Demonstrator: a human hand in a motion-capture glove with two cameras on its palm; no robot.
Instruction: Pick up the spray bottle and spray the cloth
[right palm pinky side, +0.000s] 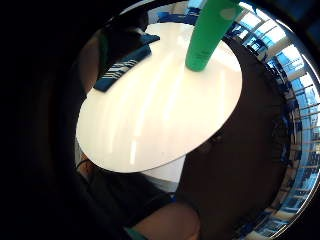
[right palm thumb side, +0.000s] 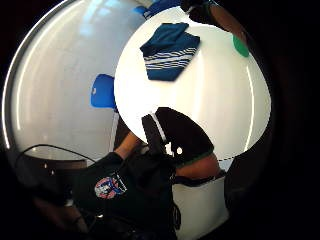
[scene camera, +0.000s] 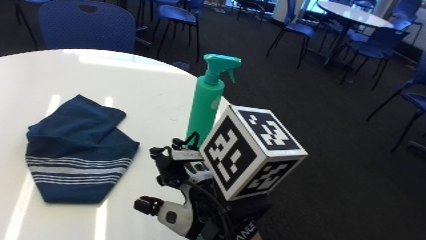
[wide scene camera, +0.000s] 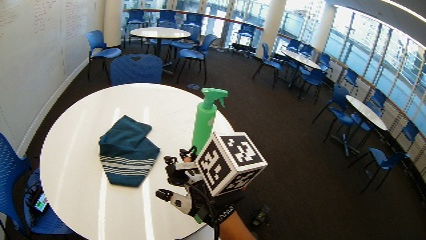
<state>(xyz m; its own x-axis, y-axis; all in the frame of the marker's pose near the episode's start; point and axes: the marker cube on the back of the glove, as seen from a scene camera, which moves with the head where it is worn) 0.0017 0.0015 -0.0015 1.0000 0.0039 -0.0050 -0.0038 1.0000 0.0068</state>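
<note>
I am looking at my gloved right hand (scene camera: 190, 200) hanging over the near edge of the table (scene camera: 80, 70), just beside the spray bottle (scene camera: 208, 97); I cannot tell whether its fingers are spread or curled, since the rig hardware is covering them in both outside views; nothing is showing it touching the bottle. I am counting one spray bottle, green with a teal trigger head, standing upright on the white round table near its edge (in the little-finger palm view its body (right palm pinky side: 207, 35) is rising close by, its base on the tabletop); I am counting one cloth (scene camera: 76, 150), dark blue with white stripes at one end, lying rumpled and flat on the table, well apart from the bottle, with bare tabletop between them; several blue chairs (scene camera: 86, 22) and other round tables (wide scene camera: 160, 33) are standing on the dark carpet beyond.
</note>
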